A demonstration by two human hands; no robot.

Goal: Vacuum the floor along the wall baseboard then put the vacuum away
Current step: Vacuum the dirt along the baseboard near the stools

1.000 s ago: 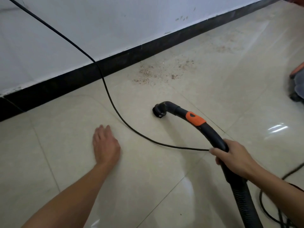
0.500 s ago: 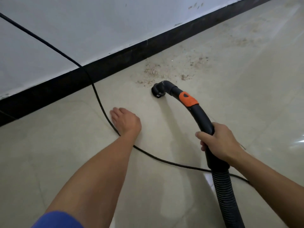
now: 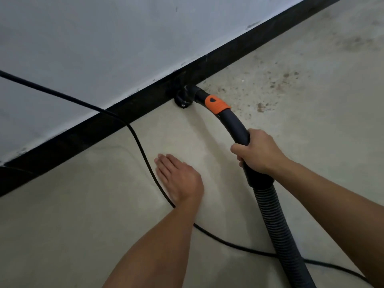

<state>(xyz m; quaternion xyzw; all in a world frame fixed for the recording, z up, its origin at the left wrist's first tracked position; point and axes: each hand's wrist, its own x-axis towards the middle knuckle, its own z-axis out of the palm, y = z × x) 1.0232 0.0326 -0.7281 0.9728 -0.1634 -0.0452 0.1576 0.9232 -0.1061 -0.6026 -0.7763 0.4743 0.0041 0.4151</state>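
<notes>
A: R hand (image 3: 257, 152)?
B: Wrapped tight round the vacuum handle (image 3: 234, 125), just above the ribbed hose (image 3: 278, 225).
A: Nozzle (image 3: 182, 98)?
B: Down on the floor (image 3: 62, 225), touching the black baseboard (image 3: 104, 125). Brown crumbs (image 3: 270, 88) just to its right, along the floor's wall edge.
A: L hand (image 3: 178, 179)?
B: Flat on floor, fingers straight, holding nothing, w/ power cord (image 3: 141, 146) just beside it.

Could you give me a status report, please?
Right hand grips vacuum handle; left hand flat on floor. Nozzle at baseboard, debris beside it. Cord passes under left forearm.
</notes>
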